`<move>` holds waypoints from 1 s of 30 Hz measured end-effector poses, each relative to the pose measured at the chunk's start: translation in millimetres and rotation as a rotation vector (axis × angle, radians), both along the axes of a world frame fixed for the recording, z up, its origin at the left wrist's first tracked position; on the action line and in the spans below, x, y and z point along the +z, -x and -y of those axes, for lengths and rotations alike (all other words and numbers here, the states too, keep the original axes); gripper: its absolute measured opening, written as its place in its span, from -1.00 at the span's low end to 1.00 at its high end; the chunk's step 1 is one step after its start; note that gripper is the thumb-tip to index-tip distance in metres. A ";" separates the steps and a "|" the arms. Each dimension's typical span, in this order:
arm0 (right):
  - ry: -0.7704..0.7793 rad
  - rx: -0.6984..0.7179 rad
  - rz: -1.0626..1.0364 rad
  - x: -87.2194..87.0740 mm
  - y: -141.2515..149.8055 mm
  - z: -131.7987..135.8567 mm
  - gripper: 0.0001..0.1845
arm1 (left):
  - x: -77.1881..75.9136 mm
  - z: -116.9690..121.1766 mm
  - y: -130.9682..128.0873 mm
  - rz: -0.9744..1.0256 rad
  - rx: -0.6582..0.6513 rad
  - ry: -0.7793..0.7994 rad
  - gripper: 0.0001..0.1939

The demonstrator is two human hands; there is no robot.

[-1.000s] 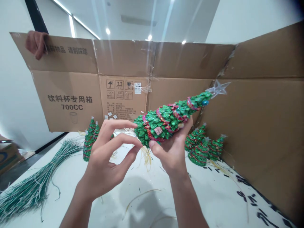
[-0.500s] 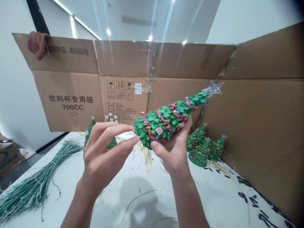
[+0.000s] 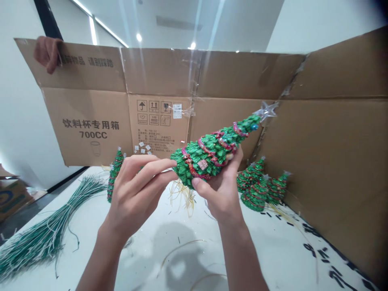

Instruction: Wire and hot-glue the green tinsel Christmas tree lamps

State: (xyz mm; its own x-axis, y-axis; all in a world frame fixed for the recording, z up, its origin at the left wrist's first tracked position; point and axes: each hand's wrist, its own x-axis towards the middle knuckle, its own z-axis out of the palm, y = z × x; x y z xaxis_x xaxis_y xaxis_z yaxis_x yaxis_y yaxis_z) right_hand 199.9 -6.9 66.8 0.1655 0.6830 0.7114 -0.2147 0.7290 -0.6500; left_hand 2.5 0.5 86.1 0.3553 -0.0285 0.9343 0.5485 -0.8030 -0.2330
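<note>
A green tinsel Christmas tree with pink garland lies tilted across my hands, its clear star pointing up and right. My right hand cradles it from below, with the thumb against its wide end. The fingertips of my left hand touch that wide end, and the left thumb is hidden. Pale straw-like wires hang from the tree's base. A finished small tree stands behind my left hand, and a cluster of small trees stands to the right of my right hand.
A flattened cardboard box stands upright along the back and right of the white table. A co-worker's hand holds its top left corner. A bundle of green wired tinsel stems lies at the left, with a carton on the floor beyond.
The held tree has swung slightly left and its star has dropped a little. My left fingers have drawn closer together against the tree's wide end.
</note>
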 end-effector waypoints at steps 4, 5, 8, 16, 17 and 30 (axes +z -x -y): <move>-0.009 -0.038 0.012 -1.8 -1.9 -2.0 0.34 | 0.7 -2.0 -0.2 0.018 -0.046 0.049 -0.74; -0.011 -0.042 0.013 -1.5 -2.1 -2.2 0.33 | 0.9 -2.3 -0.2 0.027 -0.061 0.060 -0.75; -0.007 -0.046 0.014 -0.1 -2.5 -2.8 0.30 | 1.5 -2.4 0.1 0.053 -0.094 0.086 -0.77; 0.029 -0.061 -0.012 1.1 0.9 -2.7 0.30 | 3.6 1.9 0.1 0.082 -0.174 0.209 -0.78; 0.031 -0.054 -0.027 1.6 1.7 -2.1 0.28 | 3.5 2.8 -0.9 0.079 -0.205 0.252 -0.77; 0.029 -0.063 -0.087 3.7 4.2 -0.2 0.21 | -6.1 14.4 -9.1 0.304 -0.553 0.756 -0.88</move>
State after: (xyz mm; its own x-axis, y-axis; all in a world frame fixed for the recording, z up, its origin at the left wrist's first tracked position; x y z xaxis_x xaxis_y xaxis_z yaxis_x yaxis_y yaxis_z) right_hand 195.7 -6.7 70.5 0.2690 0.6891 0.6729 -0.2252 0.7243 -0.6517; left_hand 11.6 -13.9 80.0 0.2137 0.5247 0.8240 0.0020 -0.8437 0.5367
